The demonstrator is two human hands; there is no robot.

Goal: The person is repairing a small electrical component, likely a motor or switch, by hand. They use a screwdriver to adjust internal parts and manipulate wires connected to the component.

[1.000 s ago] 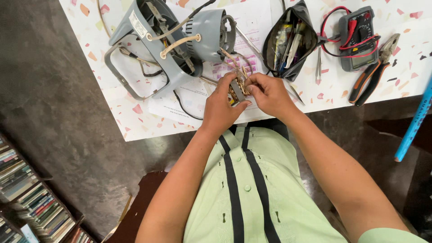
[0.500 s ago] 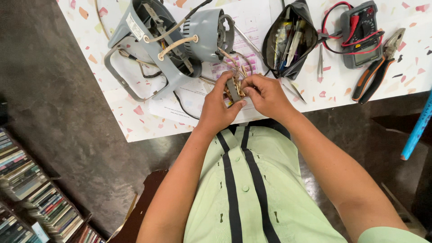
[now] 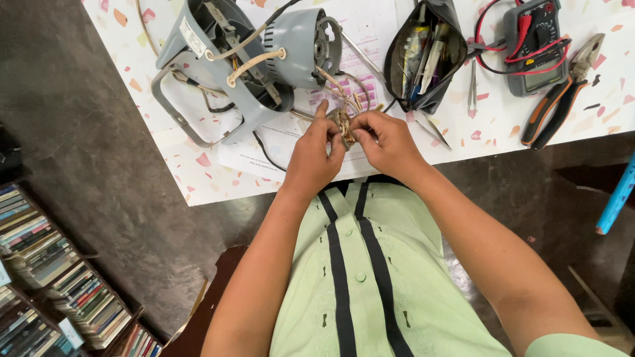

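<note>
Between our two hands we hold a small brown wired part (image 3: 343,125), just above the near edge of the table (image 3: 198,178) and in front of our chest. Our left hand (image 3: 316,153) has its grip closed on the part from the left, thumb and fingers pinching it, the index finger stretched up along its side. Our right hand (image 3: 385,140) closes its grip on the same part from the right, fingertips curled over its top. Thin pale wires (image 3: 344,89) loop from the part up toward the grey motor housing (image 3: 297,46), which lies on its side just beyond our hands, joined to a grey fan body (image 3: 198,59) with a bent metal bracket (image 3: 173,112) at its left. Under our hands and the motor lies a sheet of printed paper (image 3: 278,142). To the right of the motor an open black tool pouch (image 3: 423,56) holds pens and small tools, and a pair of tweezers (image 3: 472,92) lies beside it. Farther right sits a grey multimeter (image 3: 539,43) wrapped in red and black leads, with orange-handled pliers (image 3: 555,99) next to it. A blue pole (image 3: 616,198) shows at the right edge, and shelves of books (image 3: 46,277) stand on the floor at lower left.
</note>
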